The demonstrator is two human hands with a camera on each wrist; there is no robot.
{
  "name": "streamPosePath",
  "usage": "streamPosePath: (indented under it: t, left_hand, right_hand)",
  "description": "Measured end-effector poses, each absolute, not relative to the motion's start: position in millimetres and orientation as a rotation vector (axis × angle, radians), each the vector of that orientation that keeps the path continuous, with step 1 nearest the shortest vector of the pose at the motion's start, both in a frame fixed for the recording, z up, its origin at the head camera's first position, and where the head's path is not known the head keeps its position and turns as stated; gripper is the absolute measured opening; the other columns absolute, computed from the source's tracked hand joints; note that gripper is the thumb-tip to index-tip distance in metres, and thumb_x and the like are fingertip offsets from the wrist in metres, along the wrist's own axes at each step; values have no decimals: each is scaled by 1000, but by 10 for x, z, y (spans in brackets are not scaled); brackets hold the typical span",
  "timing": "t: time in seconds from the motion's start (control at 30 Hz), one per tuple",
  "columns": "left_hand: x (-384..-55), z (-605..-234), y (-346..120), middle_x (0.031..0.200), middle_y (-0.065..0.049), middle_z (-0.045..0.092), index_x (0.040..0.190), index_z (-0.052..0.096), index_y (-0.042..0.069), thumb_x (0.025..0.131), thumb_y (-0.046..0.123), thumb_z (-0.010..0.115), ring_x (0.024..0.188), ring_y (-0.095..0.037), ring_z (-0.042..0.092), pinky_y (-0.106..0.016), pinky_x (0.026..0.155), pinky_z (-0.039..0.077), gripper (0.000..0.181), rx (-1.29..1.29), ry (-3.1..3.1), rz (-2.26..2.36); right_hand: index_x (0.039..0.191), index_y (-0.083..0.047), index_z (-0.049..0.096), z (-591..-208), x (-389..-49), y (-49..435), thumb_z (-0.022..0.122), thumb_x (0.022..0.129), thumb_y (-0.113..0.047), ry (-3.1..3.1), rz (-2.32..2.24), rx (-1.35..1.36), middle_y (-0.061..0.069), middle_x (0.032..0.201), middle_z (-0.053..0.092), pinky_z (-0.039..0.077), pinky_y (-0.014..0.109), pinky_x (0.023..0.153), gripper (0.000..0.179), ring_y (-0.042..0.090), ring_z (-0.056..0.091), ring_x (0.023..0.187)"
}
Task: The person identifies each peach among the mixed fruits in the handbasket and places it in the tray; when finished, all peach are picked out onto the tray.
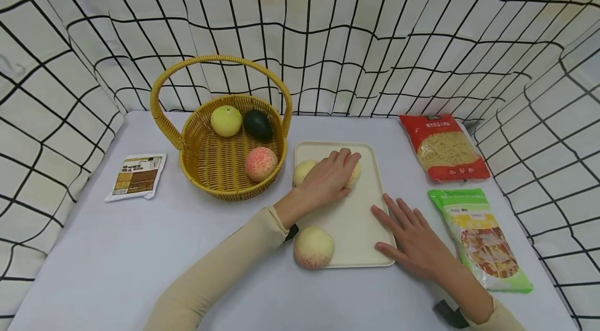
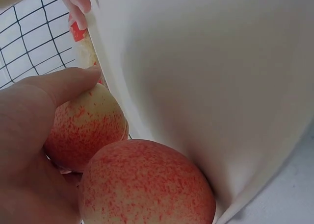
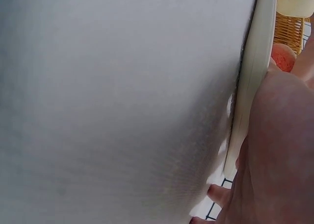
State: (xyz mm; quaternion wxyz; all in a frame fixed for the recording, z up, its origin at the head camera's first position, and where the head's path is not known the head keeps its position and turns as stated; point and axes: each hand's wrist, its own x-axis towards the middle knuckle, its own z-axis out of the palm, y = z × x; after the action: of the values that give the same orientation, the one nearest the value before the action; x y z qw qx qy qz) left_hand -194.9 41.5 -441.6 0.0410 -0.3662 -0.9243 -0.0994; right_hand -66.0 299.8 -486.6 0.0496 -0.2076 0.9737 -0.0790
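Observation:
My left hand [image 1: 328, 177] reaches across the cream tray [image 1: 356, 237] and grips a peach [image 1: 355, 175] near its far right corner. The left wrist view shows the thumb over the top of this red-speckled peach [image 2: 88, 128]. Right beside it is a second peach [image 1: 303, 169], partly hidden by the hand in the head view. A third peach [image 1: 314, 247] sits in the tray's near left corner. With fingers spread, my right hand [image 1: 414, 240] rests at the tray's right edge, its fingertips and thumb at the rim.
Left of the tray stands a yellow wicker basket [image 1: 213, 164] holding a yellow-green fruit [image 1: 226, 121], a dark green avocado [image 1: 258, 125] and a pink peach [image 1: 261, 164]. A small white packet [image 1: 138, 176] lies far left. A red pasta bag [image 1: 445, 148] and a green bag [image 1: 483, 240] lie right.

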Motion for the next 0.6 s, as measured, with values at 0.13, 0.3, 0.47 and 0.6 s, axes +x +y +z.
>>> streamPosePath:
  t: [0.13, 0.3, 0.47, 0.6]
  left_hand:
    - [-1949, -4403, 432, 135, -9, 57, 149, 45, 11, 93, 30, 84, 116, -28, 64, -38, 93, 58, 71, -1122, -2818, -238]
    - [-1951, -4401, 438, 132, -8, 59, 148, 46, 12, 93, 32, 84, 114, -27, 65, -38, 95, 57, 70, -1124, -2803, -186]
    - [-1964, -4419, 455, 132, -7, 60, 148, 47, 14, 94, 29, 81, 114, -27, 66, -38, 96, 56, 66, -1115, -2818, -173]
    - [-1968, -4422, 463, 135, -8, 59, 151, 46, 16, 94, 30, 80, 117, -28, 65, -40, 101, 55, 68, -1116, -2860, -172]
  right_hand:
    - [169, -36, 27, -4870, -662, 3003, 60, 101, -62, 2965, -231, -637, 6, 180, 19, 29, 73, 123, 80, 44, 26, 162]
    - [169, -36, 27, -4872, -662, 3004, 60, 101, -62, 2962, -228, -632, 6, 181, 17, 29, 74, 123, 80, 44, 26, 162]
    - [169, -36, 27, -4878, -662, 3004, 59, 101, -63, 2958, -232, -631, 6, 181, 17, 29, 74, 123, 80, 44, 26, 162]
    - [169, -36, 27, -4876, -662, 3006, 60, 101, -63, 2952, -233, -623, 6, 181, 16, 27, 73, 124, 80, 44, 24, 163]
